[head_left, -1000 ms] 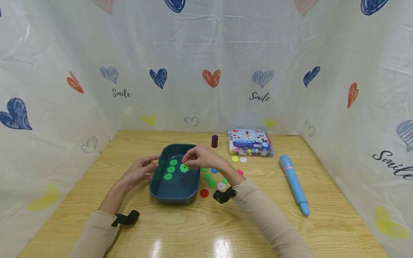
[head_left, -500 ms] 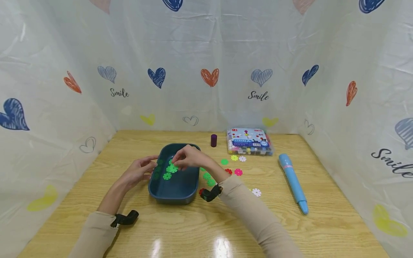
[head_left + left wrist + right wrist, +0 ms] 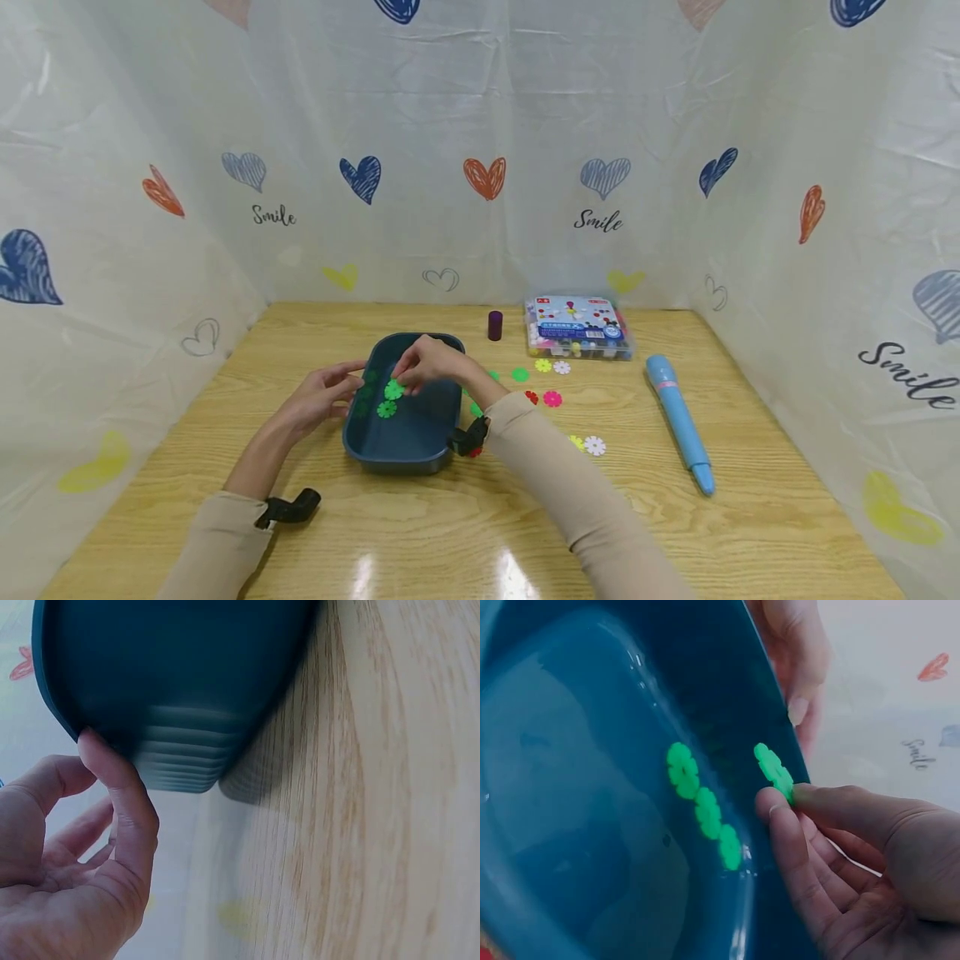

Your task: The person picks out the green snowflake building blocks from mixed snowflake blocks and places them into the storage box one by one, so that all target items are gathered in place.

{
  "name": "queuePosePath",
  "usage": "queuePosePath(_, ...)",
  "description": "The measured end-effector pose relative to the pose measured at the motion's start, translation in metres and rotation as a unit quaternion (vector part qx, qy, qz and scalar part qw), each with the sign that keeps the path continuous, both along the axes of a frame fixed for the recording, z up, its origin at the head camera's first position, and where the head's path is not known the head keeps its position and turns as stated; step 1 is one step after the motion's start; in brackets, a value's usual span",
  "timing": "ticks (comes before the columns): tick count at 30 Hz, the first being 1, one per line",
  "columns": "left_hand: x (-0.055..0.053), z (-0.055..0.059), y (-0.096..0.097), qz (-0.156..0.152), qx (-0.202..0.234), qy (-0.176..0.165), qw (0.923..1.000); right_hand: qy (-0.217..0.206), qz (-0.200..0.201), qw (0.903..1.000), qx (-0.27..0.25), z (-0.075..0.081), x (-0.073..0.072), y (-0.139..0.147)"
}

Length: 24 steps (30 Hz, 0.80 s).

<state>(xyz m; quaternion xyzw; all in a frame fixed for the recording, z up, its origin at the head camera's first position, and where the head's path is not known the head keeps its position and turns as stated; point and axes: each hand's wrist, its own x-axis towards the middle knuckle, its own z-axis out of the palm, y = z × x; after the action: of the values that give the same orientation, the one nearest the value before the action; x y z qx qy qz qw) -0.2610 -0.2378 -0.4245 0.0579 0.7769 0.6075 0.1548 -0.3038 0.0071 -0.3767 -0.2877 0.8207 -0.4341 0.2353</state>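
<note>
A dark blue plastic basin point(image 3: 401, 463) stands on the wooden table. My right hand point(image 3: 429, 363) is over it, pinching a green flower-shaped disc point(image 3: 772, 771) between thumb and fingertips. Three more green discs point(image 3: 708, 813) lie in a row on the basin's floor in the right wrist view; my right hand partly covers that row in the head view. On the basin's left side my left hand point(image 3: 317, 400) rests fingertips against the rim, its fingers loosely bent. The left wrist view shows a fingertip point(image 3: 90, 739) right at the rim, above the ribbed outer wall.
Right of the basin lie several loose discs, including a pink disc point(image 3: 552, 398), a white disc point(image 3: 594, 446) and a green disc point(image 3: 520, 375). Behind are a purple cylinder point(image 3: 495, 326) and a clear-sided box point(image 3: 578, 328). A light blue microphone-shaped object point(image 3: 680, 425) lies farther right.
My right hand has moved left across the basin, carrying the green disc toward the row near the left wall. The left hand has stayed at the rim.
</note>
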Motion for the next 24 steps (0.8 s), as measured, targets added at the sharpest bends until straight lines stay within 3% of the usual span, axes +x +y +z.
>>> queuePosePath(13,0.0,0.001,0.0,-0.004,0.006,0.001,1.0,-0.078,0.012,0.9967,0.02,-0.009,-0.002,-0.014)
queuePosePath(24,0.001,0.004,0.0,-0.01,0.002,0.002,0.9999,-0.1,0.021,0.9938,0.044,-0.017,-0.003,-0.017)
